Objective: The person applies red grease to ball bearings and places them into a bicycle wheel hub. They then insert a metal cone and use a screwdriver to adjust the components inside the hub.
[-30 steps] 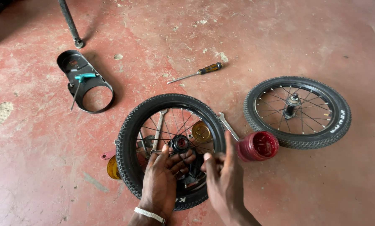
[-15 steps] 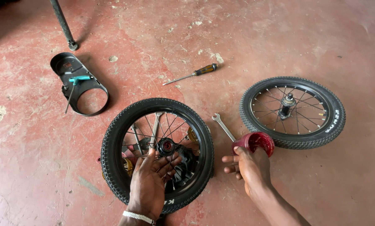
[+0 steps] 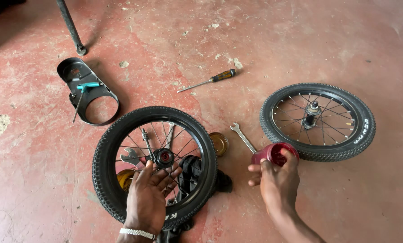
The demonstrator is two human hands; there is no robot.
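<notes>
Left hand [image 3: 148, 198] fingers [image 3: 158, 177] spread flat on the spokes by the hub [image 3: 165, 157] of the near wheel [image 3: 154, 165], lying on the red floor [image 3: 300, 45]. Right hand [image 3: 278, 184] fingers curled around a red jar [image 3: 273, 154], just beside a spanner [image 3: 243, 137] and second wheel [image 3: 317, 120].

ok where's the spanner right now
The spanner lies on the floor between the two wheels, just above the red tub under the right hand, beside a brass lid.

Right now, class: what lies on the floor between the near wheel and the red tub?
In the head view, a wrench and a round brass-coloured lid lie between the near wheel and red tub.
</notes>
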